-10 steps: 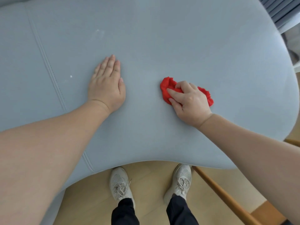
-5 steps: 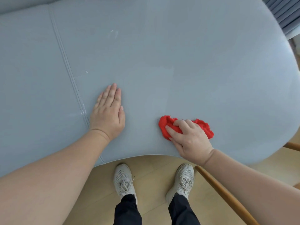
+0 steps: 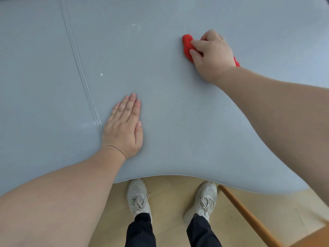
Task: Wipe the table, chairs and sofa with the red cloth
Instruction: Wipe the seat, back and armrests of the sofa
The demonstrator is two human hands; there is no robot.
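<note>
A grey-blue sofa seat (image 3: 178, 107) fills most of the head view, with a stitched seam (image 3: 80, 68) running down its left part. My right hand (image 3: 211, 56) grips the bunched red cloth (image 3: 187, 44) and presses it onto the seat at the upper right; most of the cloth is hidden under the hand. My left hand (image 3: 124, 127) lies flat on the seat just right of the seam, fingers straight and together, holding nothing.
Small white specks (image 3: 101, 74) dot the seat left of the cloth. The sofa's front edge curves just above my two white shoes (image 3: 138, 195) on the light wooden floor. A wooden rod (image 3: 249, 216) slants across the floor at the lower right.
My right hand has pushed the red cloth away from the sofa's front edge, up and to the right across the seat. My left hand stays flat on the seat by the seam.
</note>
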